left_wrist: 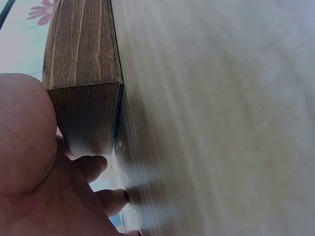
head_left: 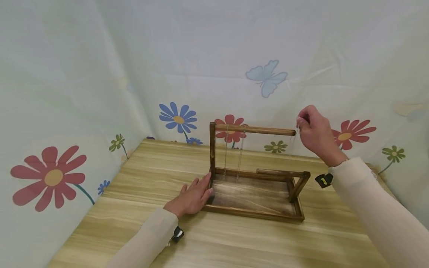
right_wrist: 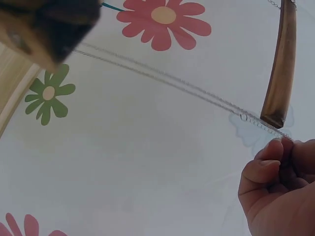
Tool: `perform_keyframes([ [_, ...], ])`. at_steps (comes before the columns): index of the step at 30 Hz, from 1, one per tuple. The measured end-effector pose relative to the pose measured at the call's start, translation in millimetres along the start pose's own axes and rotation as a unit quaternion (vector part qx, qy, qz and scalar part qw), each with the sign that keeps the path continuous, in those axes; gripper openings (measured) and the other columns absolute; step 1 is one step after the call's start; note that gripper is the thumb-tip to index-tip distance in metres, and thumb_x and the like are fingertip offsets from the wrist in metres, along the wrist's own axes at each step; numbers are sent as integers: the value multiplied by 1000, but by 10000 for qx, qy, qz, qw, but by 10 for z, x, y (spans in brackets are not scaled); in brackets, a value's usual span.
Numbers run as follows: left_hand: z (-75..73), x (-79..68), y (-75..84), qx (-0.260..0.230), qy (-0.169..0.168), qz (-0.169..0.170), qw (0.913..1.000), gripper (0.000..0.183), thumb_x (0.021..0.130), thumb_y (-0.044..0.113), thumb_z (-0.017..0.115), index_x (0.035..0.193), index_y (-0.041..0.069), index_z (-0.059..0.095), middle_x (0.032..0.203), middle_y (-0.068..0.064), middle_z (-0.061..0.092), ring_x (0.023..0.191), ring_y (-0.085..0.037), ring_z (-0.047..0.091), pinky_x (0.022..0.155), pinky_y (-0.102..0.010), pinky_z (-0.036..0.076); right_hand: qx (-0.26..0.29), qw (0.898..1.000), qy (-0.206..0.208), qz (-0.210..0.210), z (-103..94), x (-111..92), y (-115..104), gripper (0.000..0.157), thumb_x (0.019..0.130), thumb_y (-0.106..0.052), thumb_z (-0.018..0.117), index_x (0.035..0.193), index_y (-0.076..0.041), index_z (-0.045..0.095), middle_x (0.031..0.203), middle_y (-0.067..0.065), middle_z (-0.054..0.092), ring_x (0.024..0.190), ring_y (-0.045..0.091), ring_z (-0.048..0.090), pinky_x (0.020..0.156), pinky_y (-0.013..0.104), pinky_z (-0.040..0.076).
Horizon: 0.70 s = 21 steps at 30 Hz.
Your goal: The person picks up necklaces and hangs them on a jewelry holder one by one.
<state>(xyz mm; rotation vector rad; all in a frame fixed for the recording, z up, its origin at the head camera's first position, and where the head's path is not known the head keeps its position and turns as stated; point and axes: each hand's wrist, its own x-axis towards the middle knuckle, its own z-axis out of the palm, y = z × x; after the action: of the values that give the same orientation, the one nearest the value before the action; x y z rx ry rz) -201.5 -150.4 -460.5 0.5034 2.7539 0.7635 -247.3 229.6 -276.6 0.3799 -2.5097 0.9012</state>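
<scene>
A dark wooden jewelry stand (head_left: 254, 214) with a tray base is on the table. Two thin chain necklaces (head_left: 240, 156) hang from the left part of its upper bar (head_left: 268, 130). My right hand (head_left: 316, 132) pinches another silver chain necklace (right_wrist: 162, 81) between thumb and fingertips, just off the bar's free right end. The chain hangs down from those fingers in two strands. My left hand (head_left: 192, 195) rests against the stand's left end, fingers extended; the left wrist view shows the hand beside the wooden corner (left_wrist: 86, 108).
A light wood-grain table (head_left: 140, 186) holds the stand. A shorter, lower bar (head_left: 281, 172) on a slanted post (head_left: 299, 186) rises at the tray's right end. Behind the table hangs a pale cloth (head_left: 201, 56) printed with flowers and a butterfly.
</scene>
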Motion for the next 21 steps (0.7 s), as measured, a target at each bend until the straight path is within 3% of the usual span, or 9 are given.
perform_keyframes([
  [6,85,79,-120,79,67,77,9999,69,111,59,25,169,32,1,177,2,16,162,-43,17,121,-78,9,-145,9992,-346,-101,-35,29,-70,17,112,-14,41,111,0,51,95,17,59,78,28,52,70,39,41],
  [14,82,87,-102,129,-40,-112,9998,67,112,51,31,169,31,2,177,6,13,163,-39,14,124,-75,6,-376,9959,-819,82,-86,-19,-161,16,112,-15,41,112,-2,50,98,19,60,78,30,55,69,40,42],
  [17,11,25,5,131,-95,-172,9997,66,113,47,32,170,28,4,177,4,15,163,-39,15,125,-74,7,-415,9960,-794,68,-68,-30,-188,16,111,-15,41,112,-2,51,96,18,61,78,29,55,70,40,42],
  [21,11,-25,18,73,3,26,10000,67,113,49,32,170,25,6,176,-3,20,161,-46,17,120,-78,9,-423,9959,-796,83,-24,-48,-226,15,111,-14,42,111,-2,52,94,18,62,76,29,56,70,40,43],
])
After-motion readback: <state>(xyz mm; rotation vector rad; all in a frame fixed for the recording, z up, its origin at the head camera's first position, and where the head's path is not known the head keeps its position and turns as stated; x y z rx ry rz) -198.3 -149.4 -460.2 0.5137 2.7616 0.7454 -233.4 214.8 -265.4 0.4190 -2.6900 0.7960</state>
